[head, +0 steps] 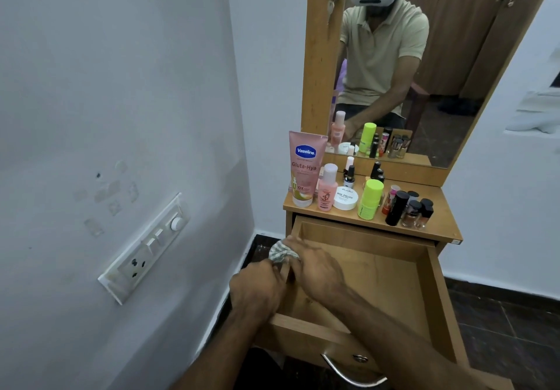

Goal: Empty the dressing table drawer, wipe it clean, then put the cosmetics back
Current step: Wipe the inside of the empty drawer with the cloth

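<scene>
The drawer (394,271), pale wood and pulled out at lower centre, has a bare floor. The left hand (257,289) and right hand (315,268) both grip a checked cloth (280,253) at its left wall. Cosmetics (348,195) stand upright on the desk (442,222) above.

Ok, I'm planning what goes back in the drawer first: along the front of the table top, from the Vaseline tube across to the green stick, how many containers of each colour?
Pink: 2, the Vaseline tube and the pink bottle
White: 1, the white jar
Lime green: 1, the lime green stick
Total: 4
</scene>
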Demonstrator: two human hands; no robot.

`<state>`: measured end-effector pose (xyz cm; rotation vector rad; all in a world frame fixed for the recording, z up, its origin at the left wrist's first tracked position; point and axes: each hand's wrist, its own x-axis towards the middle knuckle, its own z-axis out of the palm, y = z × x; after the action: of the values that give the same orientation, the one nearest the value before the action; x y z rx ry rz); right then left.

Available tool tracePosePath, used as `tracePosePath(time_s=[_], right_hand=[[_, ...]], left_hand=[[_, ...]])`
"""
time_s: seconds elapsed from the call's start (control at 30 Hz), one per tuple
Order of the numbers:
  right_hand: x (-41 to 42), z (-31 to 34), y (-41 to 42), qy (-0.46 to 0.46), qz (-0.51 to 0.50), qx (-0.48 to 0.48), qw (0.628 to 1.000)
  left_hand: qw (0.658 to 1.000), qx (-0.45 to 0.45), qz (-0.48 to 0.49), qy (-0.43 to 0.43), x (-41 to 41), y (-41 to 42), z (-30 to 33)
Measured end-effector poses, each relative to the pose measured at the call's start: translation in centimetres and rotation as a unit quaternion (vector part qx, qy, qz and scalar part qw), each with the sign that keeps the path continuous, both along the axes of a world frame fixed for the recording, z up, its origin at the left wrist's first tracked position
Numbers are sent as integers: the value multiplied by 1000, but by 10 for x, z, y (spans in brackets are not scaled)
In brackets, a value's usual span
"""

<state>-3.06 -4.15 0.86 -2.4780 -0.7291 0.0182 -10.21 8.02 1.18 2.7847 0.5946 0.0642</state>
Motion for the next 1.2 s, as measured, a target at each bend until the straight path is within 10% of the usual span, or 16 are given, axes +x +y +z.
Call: tracePosePath(time_s=[0.57, 1.2], right_hand=[[12, 1, 13, 40, -68, 66, 995], [-8, 29, -39, 233, 268, -108, 929]], left_hand=[[1000, -7, 3, 1, -1, 3, 2], [992, -35, 59, -109, -3, 4, 2]])
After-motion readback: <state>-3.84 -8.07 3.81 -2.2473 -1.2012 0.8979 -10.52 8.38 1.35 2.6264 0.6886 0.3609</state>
